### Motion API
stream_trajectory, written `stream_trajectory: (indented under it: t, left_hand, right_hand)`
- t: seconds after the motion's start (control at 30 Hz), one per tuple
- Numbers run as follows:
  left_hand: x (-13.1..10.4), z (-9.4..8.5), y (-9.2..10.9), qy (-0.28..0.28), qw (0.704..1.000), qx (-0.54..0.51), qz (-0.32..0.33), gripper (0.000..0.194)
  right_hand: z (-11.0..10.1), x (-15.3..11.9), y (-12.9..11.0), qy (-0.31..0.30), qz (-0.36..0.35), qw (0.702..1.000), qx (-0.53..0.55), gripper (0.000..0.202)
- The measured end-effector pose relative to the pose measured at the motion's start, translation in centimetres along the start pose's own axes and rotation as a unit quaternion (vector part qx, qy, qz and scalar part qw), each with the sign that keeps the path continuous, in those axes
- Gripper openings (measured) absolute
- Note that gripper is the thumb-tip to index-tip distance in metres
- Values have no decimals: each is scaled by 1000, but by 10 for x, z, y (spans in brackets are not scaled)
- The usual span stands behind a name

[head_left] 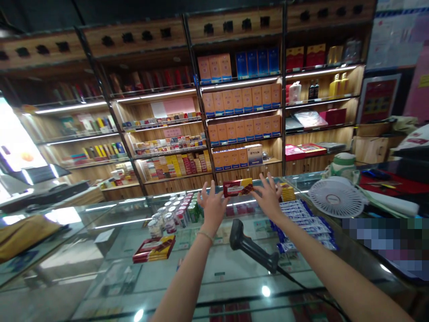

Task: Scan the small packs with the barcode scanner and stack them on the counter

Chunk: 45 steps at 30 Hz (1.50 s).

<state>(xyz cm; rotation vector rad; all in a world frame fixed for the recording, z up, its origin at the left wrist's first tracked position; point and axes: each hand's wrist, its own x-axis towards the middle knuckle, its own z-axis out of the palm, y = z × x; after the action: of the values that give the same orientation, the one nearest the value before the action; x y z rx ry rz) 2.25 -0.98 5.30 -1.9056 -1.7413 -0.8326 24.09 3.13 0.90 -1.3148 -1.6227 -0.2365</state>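
A red and yellow chocolate bar (237, 188) is held up above the glass counter, level and with its printed front towards me. My left hand (213, 202) pinches its left end between thumb and finger, the other fingers raised. At the opposite end my right hand (268, 197) grips it the same way. Below, a black barcode scanner (253, 249) lies on the glass with its cable trailing right. A stack of matching red and yellow bars (154, 248) rests to the left. Blue and white wrapped bars (304, 223) are piled under and beside my right forearm.
Several small jars (169, 220) stand in rows behind the left stack. To the right are a white fan (337, 197) and a green and white jug (343, 164). Lit shelves of boxes (239, 132) line the back wall. The glass counter (221, 264) spans the foreground.
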Motion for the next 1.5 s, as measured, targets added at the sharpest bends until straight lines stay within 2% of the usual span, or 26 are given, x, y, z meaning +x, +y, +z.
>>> stream_trajectory:
  t: [0.2, 0.37, 0.57, 0.77, 0.87, 1.0, 1.1, 1.23, 1.5]
  left_hand:
    - [-11, 9, -9, -25, 1000, 3, -9, 29]
    - [-16, 12, -15, -25, 1000, 8, 4, 31]
    - [-23, 8, -16, -27, 1000, 1, 12, 29]
    - [-27, 8, -14, -36, 999, 18, 18, 27]
    - [-25, 9, -15, -28, 999, 23, 16, 40]
    - [-24, 5, -13, -24, 999, 23, 9, 79]
    - [-27, 3, -10, -4, 999, 26, 46, 88]
    - [-33, 6, -9, 54, 993, 21, 102, 90]
    - [-33, 10, -12, 90, 989, 7, 115, 72]
  right_hand:
    - [14, -11, 4, -22, 19, 999, 34, 33]
    - [22, -15, 7, -48, 27, 997, 54, 30]
    - [22, -22, 8, -86, 42, 993, 71, 27]
    - [17, -27, 10, -90, 67, 989, 93, 31]
    - [12, -26, 6, -86, 86, 987, 103, 32]
    - [7, -25, -1, -85, 98, 984, 124, 33]
    - [5, -25, -5, -81, 96, 983, 132, 32]
    - [4, -28, -10, -88, 84, 983, 137, 31]
    - [-1, -32, -23, -63, 52, 984, 159, 46]
